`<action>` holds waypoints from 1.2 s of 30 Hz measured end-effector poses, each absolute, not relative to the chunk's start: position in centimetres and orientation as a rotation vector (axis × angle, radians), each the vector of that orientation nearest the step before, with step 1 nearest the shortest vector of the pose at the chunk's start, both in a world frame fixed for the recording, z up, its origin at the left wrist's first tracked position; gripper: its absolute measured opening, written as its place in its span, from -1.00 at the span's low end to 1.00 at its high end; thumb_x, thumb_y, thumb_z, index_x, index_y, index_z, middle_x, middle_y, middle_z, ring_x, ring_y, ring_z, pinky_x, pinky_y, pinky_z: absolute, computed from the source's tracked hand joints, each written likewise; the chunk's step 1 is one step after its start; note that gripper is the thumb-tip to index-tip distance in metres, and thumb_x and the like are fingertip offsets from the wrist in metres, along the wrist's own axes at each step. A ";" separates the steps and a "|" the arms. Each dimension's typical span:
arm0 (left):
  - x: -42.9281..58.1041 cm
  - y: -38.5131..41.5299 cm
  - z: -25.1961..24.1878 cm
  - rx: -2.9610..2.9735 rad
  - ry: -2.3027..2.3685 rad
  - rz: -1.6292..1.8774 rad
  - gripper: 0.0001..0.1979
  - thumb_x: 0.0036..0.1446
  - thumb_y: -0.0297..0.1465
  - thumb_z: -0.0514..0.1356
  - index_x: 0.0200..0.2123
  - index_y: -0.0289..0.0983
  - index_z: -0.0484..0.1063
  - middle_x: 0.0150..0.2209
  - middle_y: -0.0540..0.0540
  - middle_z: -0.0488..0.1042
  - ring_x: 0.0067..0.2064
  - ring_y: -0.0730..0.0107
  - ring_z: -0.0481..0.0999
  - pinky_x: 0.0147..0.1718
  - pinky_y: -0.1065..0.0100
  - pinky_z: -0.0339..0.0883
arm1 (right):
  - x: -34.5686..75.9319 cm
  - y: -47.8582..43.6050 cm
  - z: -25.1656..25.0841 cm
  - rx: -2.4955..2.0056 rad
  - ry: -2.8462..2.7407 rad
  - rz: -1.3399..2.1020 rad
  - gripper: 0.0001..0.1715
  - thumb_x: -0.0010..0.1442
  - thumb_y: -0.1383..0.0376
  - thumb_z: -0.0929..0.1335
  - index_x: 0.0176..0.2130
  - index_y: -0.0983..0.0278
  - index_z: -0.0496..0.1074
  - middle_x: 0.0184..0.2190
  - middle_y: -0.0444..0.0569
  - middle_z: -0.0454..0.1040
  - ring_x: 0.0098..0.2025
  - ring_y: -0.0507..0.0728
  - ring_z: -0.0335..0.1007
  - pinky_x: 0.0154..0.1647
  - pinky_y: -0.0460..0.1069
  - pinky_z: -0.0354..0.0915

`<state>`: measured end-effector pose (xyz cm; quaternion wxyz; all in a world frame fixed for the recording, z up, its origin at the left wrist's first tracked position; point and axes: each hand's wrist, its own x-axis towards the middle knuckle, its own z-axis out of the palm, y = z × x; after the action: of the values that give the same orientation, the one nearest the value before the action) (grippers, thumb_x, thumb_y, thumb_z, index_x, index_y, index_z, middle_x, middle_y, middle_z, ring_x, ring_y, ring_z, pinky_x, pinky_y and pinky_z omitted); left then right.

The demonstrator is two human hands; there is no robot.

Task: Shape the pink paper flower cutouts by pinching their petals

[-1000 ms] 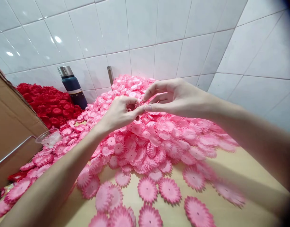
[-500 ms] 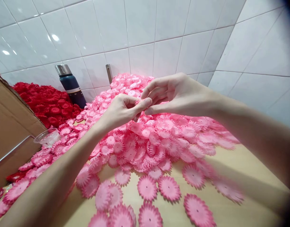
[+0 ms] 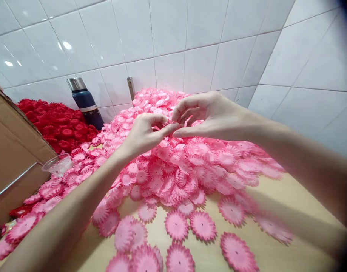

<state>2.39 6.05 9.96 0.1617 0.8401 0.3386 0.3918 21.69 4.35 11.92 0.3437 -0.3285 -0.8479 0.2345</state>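
Note:
My left hand (image 3: 147,132) is closed in a pinch, thumb toward the right, with a bit of a pink scalloped flower disc (image 3: 168,121) showing between its fingers. Against those fingertips rests my right hand (image 3: 208,115), its fingers curled and its thumb and index finger closing in around the left thumb tip. What the right fingertips grip is hidden. Both hands are raised in front of a large heap of pink flower discs (image 3: 173,170), which have darker toothed edges and a small centre hole.
Several loose pink discs (image 3: 176,224) lie on the pale wooden table (image 3: 275,204). Back left are a red flower heap (image 3: 60,122) and a dark blue bottle (image 3: 87,104). A clear plastic cup (image 3: 58,164) sits by the cardboard box (image 3: 14,143). Tiled walls (image 3: 167,34) close off the back and right.
The right hand has lowered very slightly and its fingers curl a little more. The left thumb has shifted a touch. The heap and loose discs stay as they were.

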 end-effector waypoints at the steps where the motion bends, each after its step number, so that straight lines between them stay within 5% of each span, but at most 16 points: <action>1: 2.5 6.0 9.9 2.406 0.995 1.108 -0.61 0.13 -0.25 0.26 -0.65 -0.32 0.34 -0.65 0.08 0.21 -0.57 0.58 0.17 -0.58 0.42 0.03 | 21.7 4.3 11.9 -0.848 -2.206 0.616 -0.80 0.04 0.32 0.48 -0.26 0.26 0.48 -0.28 -0.05 0.54 -0.27 0.11 0.49 -0.27 0.04 0.47; 12: 2.7 5.6 9.7 2.228 1.053 1.033 -0.44 0.11 -0.04 0.21 -0.74 -0.30 0.26 -0.71 0.07 0.15 -0.64 0.59 0.09 -0.66 0.41 -0.11 | 21.7 4.3 11.8 -0.834 -2.165 0.711 -0.82 0.07 0.31 0.47 -0.26 0.22 0.47 -0.27 -0.02 0.55 -0.20 0.20 0.55 -0.26 0.09 0.51; 17: 2.5 6.0 9.6 2.193 0.939 1.005 -0.52 0.05 -0.13 0.30 -0.70 -0.32 0.29 -0.66 0.04 0.26 -0.59 0.59 0.21 -0.63 0.45 -0.01 | 21.4 4.1 11.6 -0.826 -2.156 0.710 -0.79 0.03 0.37 0.48 -0.27 0.21 0.47 -0.29 -0.03 0.56 -0.23 0.18 0.54 -0.26 0.09 0.50; 24: 2.4 5.9 9.7 2.260 0.897 0.964 -0.50 0.05 -0.29 0.32 -0.72 -0.28 0.09 -0.67 0.13 0.07 -0.59 0.63 0.07 -0.62 0.45 -0.08 | 21.9 4.8 11.7 -1.005 -1.910 0.437 -0.85 -0.02 0.47 0.42 -0.38 0.25 0.46 -0.47 -0.01 0.52 -0.42 0.14 0.47 -0.50 0.04 0.37; 31: 2.4 5.7 9.6 2.290 0.899 0.935 -0.51 -0.03 -0.28 0.38 -0.71 -0.29 0.13 -0.66 0.13 0.07 -0.58 0.63 0.06 -0.62 0.45 -0.08 | 23.6 5.8 11.9 -0.786 -2.172 0.856 -0.68 -0.04 0.23 0.53 -0.23 0.26 0.53 -0.25 -0.02 0.59 -0.21 0.17 0.55 -0.23 0.06 0.52; 36: 2.5 5.8 9.5 2.339 0.928 0.924 -0.51 -0.06 -0.26 0.39 -0.70 -0.28 0.14 -0.65 0.12 0.10 -0.57 0.60 0.11 -0.61 0.44 -0.06 | 22.4 5.0 11.7 -0.779 -2.230 0.755 -0.82 0.01 0.29 0.50 -0.30 0.24 0.54 -0.29 -0.01 0.59 -0.26 0.16 0.55 -0.24 0.07 0.51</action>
<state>2.50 5.82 9.47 0.2285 0.8494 0.3372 0.3356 22.36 5.04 11.72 0.3246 -0.2972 -0.8504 0.2881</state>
